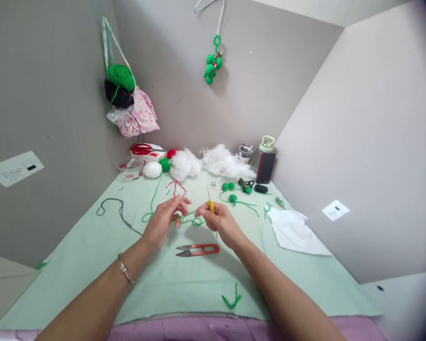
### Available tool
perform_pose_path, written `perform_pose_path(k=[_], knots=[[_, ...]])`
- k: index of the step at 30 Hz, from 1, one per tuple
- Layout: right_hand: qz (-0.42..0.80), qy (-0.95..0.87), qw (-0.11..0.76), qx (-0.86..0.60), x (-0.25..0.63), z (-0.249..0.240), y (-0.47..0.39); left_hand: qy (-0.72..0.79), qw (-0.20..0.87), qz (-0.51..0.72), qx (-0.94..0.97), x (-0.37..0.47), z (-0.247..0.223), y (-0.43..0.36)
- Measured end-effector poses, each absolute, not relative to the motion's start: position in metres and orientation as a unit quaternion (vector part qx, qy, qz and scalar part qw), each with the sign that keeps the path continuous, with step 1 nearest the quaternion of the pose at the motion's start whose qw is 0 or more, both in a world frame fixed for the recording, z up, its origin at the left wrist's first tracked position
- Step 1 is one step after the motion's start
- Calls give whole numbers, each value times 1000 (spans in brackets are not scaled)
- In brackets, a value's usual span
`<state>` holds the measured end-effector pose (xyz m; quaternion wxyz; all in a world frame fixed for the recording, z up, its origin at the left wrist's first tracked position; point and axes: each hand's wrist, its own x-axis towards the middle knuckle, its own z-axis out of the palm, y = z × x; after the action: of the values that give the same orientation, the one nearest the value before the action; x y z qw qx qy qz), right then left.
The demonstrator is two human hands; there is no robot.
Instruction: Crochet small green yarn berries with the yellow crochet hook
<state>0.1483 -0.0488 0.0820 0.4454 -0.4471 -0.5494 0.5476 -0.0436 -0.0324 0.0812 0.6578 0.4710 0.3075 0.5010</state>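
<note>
Purple cloth (184, 330) runs along the near edge, and the person's two forearms reach over it, converging towards the middle of the pale green cloth covering the bench (156, 289). A small twisted piece of green yarn (231, 302) lies close to that edge, between the arms. Past it, red-handled snips (200, 249) lie crosswise just on the near side of the hands, blades pointing left and slightly parted. The right hand (222, 220) is closed in a pinch around a yellow-handled hook (211, 206), whose long axis runs nearly away from the body, its thin far end leaning slightly left and its other end showing below the fingers. A loose length of green working yarn (198, 221) loops between the two hands, to the left of the hook and near the right fingertips. The left hand (165, 218) is about as near to that yarn from the other side, palm turned inward, fingers half curled and partly spread; whether it pinches any strand cannot be told. Both wrists angle inward, leaving a narrow gap between the hands. Beyond them lie red yarn (177, 188), green crocheted balls (233, 199) and white stuffing (185, 164).
</note>
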Motion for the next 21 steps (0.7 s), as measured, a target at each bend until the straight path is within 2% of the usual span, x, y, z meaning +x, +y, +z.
perform_pose_path(k=[6,14,21], knots=[[496,-555,480,-464,147,87,-53,357,590,498,525,-33,70,-37],[470,-594,464,-459,137,85,-60,343,671,494,433,-32,66,-33],[442,-582,503,-462,142,86,-56,363,657,527,398,-33,62,-29]])
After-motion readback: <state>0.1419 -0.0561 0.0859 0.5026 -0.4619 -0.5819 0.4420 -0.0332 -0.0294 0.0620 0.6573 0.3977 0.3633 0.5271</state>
